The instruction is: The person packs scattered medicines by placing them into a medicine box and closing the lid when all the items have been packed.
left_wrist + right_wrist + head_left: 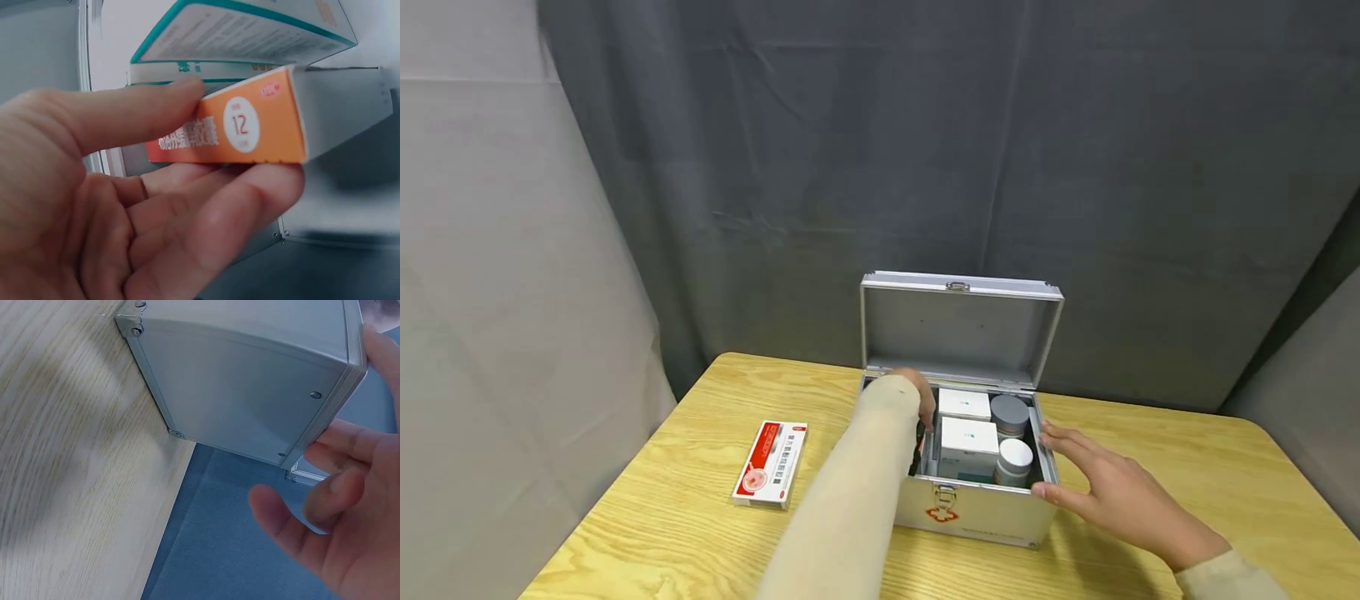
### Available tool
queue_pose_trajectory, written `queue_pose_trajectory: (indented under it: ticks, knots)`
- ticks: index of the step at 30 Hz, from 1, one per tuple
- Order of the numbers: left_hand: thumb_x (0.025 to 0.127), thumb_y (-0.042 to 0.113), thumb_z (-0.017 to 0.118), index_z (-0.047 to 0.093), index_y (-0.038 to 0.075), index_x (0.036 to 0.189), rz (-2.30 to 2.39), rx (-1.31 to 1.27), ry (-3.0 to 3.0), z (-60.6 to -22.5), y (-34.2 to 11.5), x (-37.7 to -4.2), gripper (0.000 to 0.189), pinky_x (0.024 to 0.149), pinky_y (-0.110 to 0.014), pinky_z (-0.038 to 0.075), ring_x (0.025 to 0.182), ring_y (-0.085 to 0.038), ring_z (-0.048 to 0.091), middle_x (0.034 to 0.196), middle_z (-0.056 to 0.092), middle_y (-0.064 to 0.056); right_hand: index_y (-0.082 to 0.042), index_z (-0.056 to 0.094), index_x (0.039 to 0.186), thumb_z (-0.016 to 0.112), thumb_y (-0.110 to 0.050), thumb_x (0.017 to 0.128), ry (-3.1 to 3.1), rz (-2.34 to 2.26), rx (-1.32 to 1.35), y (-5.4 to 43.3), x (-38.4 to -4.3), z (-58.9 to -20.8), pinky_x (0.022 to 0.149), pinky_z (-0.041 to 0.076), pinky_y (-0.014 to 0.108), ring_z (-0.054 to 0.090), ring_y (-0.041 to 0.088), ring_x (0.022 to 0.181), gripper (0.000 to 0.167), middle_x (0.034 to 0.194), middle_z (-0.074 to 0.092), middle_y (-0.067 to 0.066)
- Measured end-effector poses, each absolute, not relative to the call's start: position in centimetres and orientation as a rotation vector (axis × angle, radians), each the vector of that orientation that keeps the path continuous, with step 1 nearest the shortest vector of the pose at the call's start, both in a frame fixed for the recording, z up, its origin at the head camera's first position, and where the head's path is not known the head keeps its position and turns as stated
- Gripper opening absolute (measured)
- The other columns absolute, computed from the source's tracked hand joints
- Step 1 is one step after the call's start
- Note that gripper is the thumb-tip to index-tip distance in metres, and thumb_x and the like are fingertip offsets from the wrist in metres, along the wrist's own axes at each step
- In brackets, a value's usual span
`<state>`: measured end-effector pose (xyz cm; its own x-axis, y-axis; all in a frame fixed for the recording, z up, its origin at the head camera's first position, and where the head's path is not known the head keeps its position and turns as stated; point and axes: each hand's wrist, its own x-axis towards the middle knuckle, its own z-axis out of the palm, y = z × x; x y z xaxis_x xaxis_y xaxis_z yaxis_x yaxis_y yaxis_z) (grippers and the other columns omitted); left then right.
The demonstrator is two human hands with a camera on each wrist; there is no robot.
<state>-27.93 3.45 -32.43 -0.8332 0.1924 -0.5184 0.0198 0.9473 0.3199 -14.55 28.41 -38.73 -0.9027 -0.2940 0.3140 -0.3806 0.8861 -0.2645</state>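
Observation:
A silver first-aid case [992, 521] with a red cross emblem stands on the table, its lid [955, 329] raised. My left hand [922, 402] reaches into the left part of the case, partly hidden by the sleeve. In the left wrist view it pinches an orange-ended medicine box [278, 122] between thumb and fingers. A white and teal box [244, 34] lies just beyond that one. My right hand [1108, 487] rests against the right rim, thumb near the front corner. The right wrist view shows fingertips touching the case's edge, other fingers loosely bent.
Two white boxes [967, 437] and two jars, one grey-lidded [1010, 412] and one white-lidded [1015, 454], fill the right part of the case. A red and white medicine box [771, 462] lies on the wooden table [677, 517] at left. Dark curtain [775, 167] hangs behind.

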Motion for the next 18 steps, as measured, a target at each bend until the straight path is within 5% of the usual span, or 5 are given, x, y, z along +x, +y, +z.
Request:
queue_pose_trajectory:
  ticks: [6, 9, 18]
  knots:
    - [0.090, 0.026, 0.073, 0.069, 0.004, 0.121, 0.457, -0.009, 2.530, -31.0, 3.6, -26.0, 0.039, 0.091, -0.037, 0.058, 0.100, -0.023, 0.069, 0.130, 0.066, -0.013, -0.013, 0.058, 0.139, 0.070, -0.051, 0.087, -2.802, 0.480, 0.516, 28.4, -14.4, -38.5, 0.083, 0.053, 0.062, 0.062, 0.042, 0.119, 0.065, 0.148, 0.054, 0.012]
    - [0.093, 0.030, 0.070, 0.067, 0.005, 0.125, 0.358, 0.083, 2.515, -31.1, 3.3, -26.0, 0.041, 0.094, -0.036, 0.057, 0.109, -0.023, 0.067, 0.134, 0.064, -0.012, -0.013, 0.058, 0.138, 0.071, -0.051, 0.087, -2.806, 0.481, 0.519, 28.3, -14.4, -38.5, 0.083, 0.053, 0.062, 0.063, 0.043, 0.119, 0.065, 0.147, 0.054, 0.012]
    - [0.091, 0.047, 0.067, 0.060, 0.014, 0.137, -0.043, 0.300, 2.556, -35.2, 3.2, -30.4, 0.057, 0.102, -0.032, 0.053, 0.126, -0.020, 0.060, 0.147, 0.055, -0.005, -0.011, 0.057, 0.139, 0.069, -0.053, 0.087, -2.815, 0.500, 0.532, 27.9, -14.7, -38.5, 0.086, 0.052, 0.062, 0.060, 0.044, 0.122, 0.068, 0.148, 0.053, 0.013]
